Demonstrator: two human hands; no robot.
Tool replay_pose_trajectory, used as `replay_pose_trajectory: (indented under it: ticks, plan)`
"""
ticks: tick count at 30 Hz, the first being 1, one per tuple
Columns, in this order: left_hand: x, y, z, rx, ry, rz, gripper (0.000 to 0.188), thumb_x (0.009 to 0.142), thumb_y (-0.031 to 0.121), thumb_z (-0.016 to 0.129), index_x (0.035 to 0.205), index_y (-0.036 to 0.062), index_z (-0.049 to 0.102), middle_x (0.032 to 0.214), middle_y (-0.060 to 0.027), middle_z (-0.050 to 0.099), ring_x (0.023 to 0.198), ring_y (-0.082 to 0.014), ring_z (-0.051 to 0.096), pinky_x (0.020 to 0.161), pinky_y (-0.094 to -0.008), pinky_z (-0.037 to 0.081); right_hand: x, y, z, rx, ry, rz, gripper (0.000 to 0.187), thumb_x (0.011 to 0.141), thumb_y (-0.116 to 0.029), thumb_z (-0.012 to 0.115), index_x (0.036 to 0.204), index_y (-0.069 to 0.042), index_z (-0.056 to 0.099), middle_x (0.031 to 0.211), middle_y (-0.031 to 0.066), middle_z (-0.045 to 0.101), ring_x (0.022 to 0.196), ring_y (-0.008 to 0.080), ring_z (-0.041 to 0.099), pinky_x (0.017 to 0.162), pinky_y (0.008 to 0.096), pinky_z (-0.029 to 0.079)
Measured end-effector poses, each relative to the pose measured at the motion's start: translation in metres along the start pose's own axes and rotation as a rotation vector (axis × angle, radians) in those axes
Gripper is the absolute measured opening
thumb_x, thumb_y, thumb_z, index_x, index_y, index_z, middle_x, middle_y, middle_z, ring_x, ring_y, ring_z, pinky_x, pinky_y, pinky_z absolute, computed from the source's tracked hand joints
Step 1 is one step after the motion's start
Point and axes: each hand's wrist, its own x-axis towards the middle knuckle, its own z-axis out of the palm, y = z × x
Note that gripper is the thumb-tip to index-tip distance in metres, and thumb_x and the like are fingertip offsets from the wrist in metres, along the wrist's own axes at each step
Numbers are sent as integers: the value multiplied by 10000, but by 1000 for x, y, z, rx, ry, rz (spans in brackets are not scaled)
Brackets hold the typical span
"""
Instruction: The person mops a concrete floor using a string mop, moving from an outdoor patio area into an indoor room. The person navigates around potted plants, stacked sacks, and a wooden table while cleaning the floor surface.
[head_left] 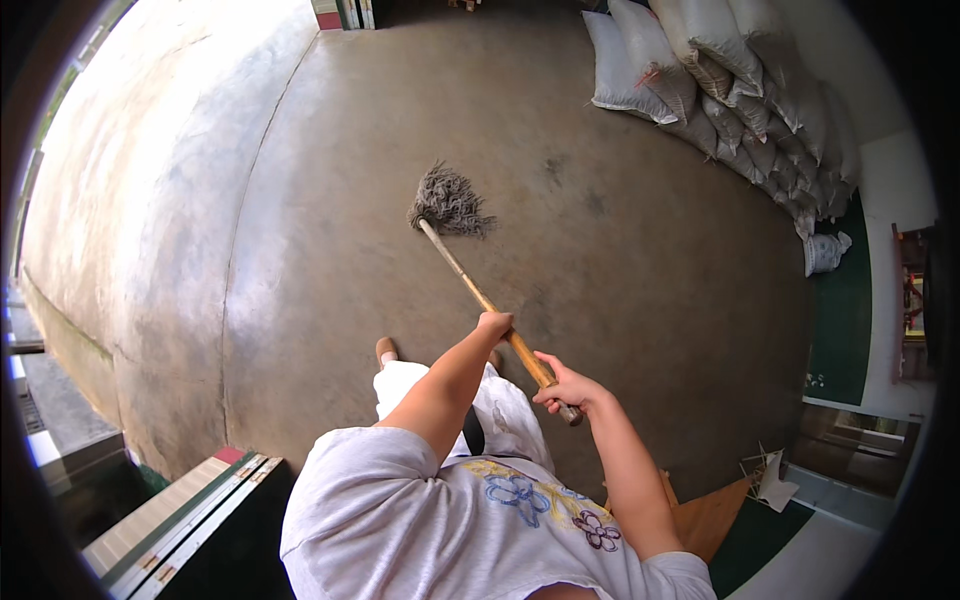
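Observation:
A mop [462, 272] with a long wooden handle slants from my body up and to the left across the floor. Its grey, stringy head [450, 200] lies spread on the concrete in front of my feet. Partway down the handle, my left hand [495, 324] is closed round the wood. Nearer the handle's butt end, my right hand [570, 388] grips it with the thumb stretched along the top side. The butt pokes out just past the right hand.
Stacked filled sacks [720, 90] line the far right wall, with a smaller sack [826, 253] at the pile's near end. A wooden board [708, 520] stands at the lower right. A long seam [240, 200] crosses the concrete floor [350, 130] on the left. Door panels [190, 530] are at the lower left.

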Motion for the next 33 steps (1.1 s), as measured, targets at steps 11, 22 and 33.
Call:
replay_pose_trajectory:
  ticks: [11, 22, 33]
  plan:
    - [14, -90, -282, -459, 32, -85, 196, 765, 239, 601, 710, 67, 523, 582, -32, 486, 477, -172, 504, 399, -323, 436, 106, -106, 225, -467, -169, 113, 936, 703, 75, 649, 1423, -204, 120, 720, 51, 524, 502, 76, 496, 464, 232, 452]
    - [-9, -198, -441, -889, 173, -145, 167, 772, 241, 545, 761, 85, 488, 669, -41, 487, 580, -173, 524, 483, -323, 444, 189, -148, 379, -907, -449, 168, 926, 688, 61, 611, 1429, -183, 112, 685, 51, 540, 478, 94, 504, 447, 242, 435]
    - [38, -234, -354, -1124, -136, -124, 235, 806, 301, 532, 775, 68, 529, 721, -73, 556, 675, -191, 592, 630, -309, 549, 160, -138, 300, -860, -394, 124, 787, 688, 51, 613, 1386, -103, 284, 609, 47, 536, 498, 117, 513, 472, 263, 429]
